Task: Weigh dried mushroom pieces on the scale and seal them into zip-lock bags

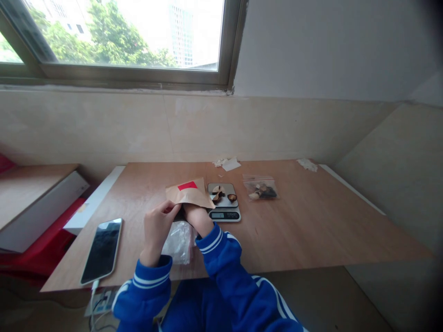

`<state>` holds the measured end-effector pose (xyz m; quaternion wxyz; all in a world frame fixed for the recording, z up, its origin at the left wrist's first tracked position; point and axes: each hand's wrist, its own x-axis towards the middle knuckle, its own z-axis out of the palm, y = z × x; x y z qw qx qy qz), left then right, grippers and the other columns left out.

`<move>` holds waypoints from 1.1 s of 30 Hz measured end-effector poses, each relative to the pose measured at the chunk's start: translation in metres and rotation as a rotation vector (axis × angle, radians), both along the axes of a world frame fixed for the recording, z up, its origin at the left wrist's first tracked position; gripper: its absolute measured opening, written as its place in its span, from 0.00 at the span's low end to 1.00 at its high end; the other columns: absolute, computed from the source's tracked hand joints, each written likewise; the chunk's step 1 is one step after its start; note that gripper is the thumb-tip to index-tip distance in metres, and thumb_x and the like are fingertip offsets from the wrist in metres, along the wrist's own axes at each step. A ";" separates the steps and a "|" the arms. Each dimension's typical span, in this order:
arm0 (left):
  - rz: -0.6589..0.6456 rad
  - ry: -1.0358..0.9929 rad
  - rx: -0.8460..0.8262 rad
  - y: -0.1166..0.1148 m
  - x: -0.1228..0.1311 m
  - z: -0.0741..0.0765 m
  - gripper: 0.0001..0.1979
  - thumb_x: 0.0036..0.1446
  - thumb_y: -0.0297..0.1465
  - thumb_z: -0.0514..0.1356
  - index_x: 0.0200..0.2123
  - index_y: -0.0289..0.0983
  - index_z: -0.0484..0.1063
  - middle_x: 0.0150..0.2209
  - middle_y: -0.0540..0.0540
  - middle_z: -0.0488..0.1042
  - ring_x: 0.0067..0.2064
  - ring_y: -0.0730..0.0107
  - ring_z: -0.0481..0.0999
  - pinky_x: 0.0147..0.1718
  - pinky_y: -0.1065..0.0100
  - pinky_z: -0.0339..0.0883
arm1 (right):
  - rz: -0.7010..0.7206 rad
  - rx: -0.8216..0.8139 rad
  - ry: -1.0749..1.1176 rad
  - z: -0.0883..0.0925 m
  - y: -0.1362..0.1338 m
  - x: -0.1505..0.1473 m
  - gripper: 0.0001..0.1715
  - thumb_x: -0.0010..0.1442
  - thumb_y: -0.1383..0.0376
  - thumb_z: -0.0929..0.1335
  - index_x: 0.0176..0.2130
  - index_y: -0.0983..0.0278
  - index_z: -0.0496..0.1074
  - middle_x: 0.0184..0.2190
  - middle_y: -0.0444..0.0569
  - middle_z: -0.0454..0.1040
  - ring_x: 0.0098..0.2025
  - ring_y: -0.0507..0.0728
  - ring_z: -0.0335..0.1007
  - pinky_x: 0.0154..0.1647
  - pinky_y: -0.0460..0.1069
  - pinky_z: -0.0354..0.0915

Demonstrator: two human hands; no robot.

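1. Holding a brown paper envelope (189, 193) with a red label (187, 186) just above the bench (311, 221), the person has both hands at its near edge, left of a small scale (223, 215).
2. The left hand (157, 227) is closed in a pinch on the envelope's near edge.
3. The right hand (195, 216) runs in under or into the envelope. Its fingers are hidden, so I cannot tell whether it grips anything.
4. A crumpled clear plastic bag (178, 242) lies on the bench beneath the wrists.
5. A few dark and pale pieces (218, 194) sit on the scale's plate, and more of the same kind are in a zip bag (260, 189) to its right.
6. A phone (103, 249) lies apart on the left.
7. Judged from this, the step in hand is opening or emptying the envelope beside the scale.
8. A next move would call for keeping the mouth held wide with the left hand while the right works freely, without knocking the plate.
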<state>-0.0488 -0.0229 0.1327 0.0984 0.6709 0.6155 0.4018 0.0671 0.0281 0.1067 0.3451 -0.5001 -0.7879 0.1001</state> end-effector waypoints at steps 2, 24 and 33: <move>-0.009 -0.001 -0.002 0.000 0.001 -0.002 0.16 0.54 0.43 0.59 0.21 0.39 0.73 0.21 0.50 0.76 0.24 0.70 0.73 0.24 0.71 0.60 | 0.017 -0.077 -0.056 -0.003 -0.005 0.005 0.20 0.57 0.79 0.66 0.47 0.64 0.73 0.48 0.51 0.77 0.55 0.60 0.69 0.59 0.50 0.60; 0.064 -0.018 -0.060 0.009 0.001 0.008 0.14 0.53 0.42 0.59 0.24 0.40 0.75 0.23 0.50 0.77 0.27 0.68 0.75 0.27 0.71 0.58 | -0.317 0.069 0.527 -0.010 -0.110 0.116 0.11 0.63 0.64 0.66 0.47 0.61 0.71 0.41 0.50 0.77 0.40 0.56 0.76 0.43 0.51 0.72; 0.080 -0.001 -0.075 0.008 0.002 0.010 0.12 0.52 0.40 0.61 0.23 0.39 0.75 0.22 0.52 0.74 0.26 0.72 0.72 0.27 0.72 0.57 | -0.248 0.123 0.134 -0.078 -0.028 0.172 0.12 0.65 0.64 0.62 0.40 0.63 0.74 0.41 0.53 0.76 0.45 0.59 0.73 0.46 0.54 0.69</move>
